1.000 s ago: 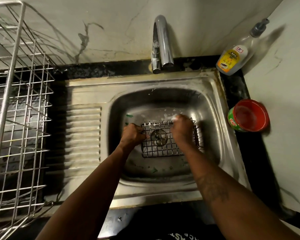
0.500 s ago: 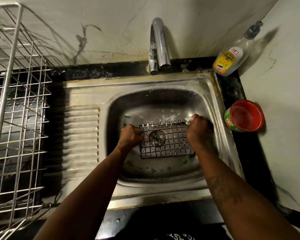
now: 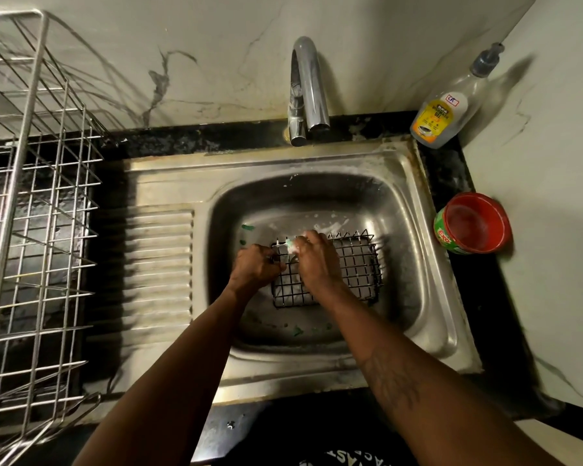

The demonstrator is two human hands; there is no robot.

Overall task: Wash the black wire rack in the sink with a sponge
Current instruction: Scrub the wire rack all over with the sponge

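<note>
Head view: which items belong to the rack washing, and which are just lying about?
In use: black wire rack, sponge, sink, left hand gripping the rack, right hand holding the sponge.
Lying about: tap, soap bottle, red tub, steel dish drainer.

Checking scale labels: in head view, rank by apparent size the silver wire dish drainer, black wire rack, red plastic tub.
1. silver wire dish drainer
2. black wire rack
3. red plastic tub

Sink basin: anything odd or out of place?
Green flecks lie scattered on the sink floor, in front of and left of the black wire rack, possibly scraps shed by the sponge. White suds streak behind it. Nothing else.
</note>
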